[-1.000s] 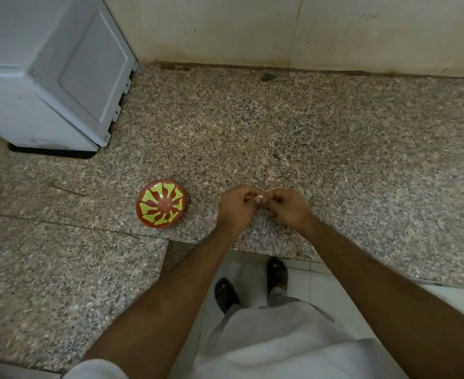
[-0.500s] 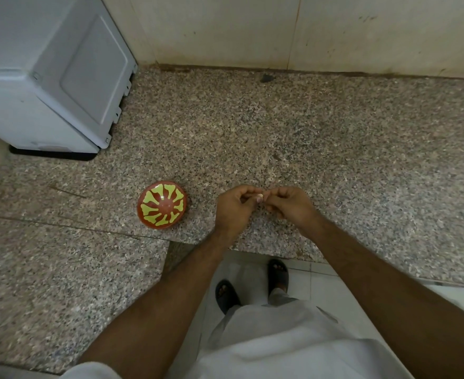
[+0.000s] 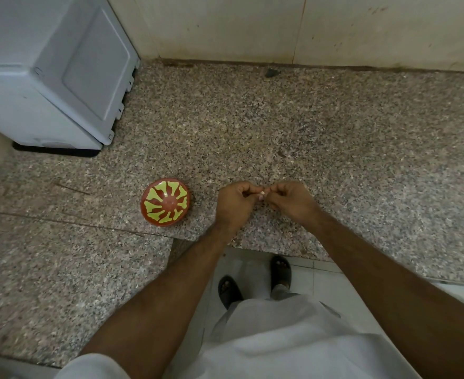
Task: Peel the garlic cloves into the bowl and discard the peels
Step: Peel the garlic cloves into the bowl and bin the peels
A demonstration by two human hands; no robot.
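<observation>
Little has moved since the earlier frames: both hands hold the same spot above the front edge of the granite counter [image 3: 335, 138], and only the fingertips have shifted around the clove.

Right now the left hand [image 3: 235, 205] and the right hand [image 3: 291, 199] meet fingertip to fingertip, each with its fingers curled in and pinching a small pale garlic clove [image 3: 261, 193] between them. So little of the clove shows that its long axis cannot be read, nor whether skin is still on it.

What the next move turns on is where the bowl lies. A red bowl [image 3: 165, 202] with a yellow pattern sits on the counter to the left of the hands, near the front edge and close to the seam where the lower slab begins. It is apart from the left hand but clearly nearer to it than to the right. No cloves can be made out inside it, though that may be the pattern hiding them.

Judging by this, peeling is still in hand, and the drop will likely be a short sideways carry to the left, easiest for the left hand. No loose peels or bin can be picked out on the speckled stone. A grey appliance [image 3: 47, 72] stands at the back-left corner, well apart.
</observation>
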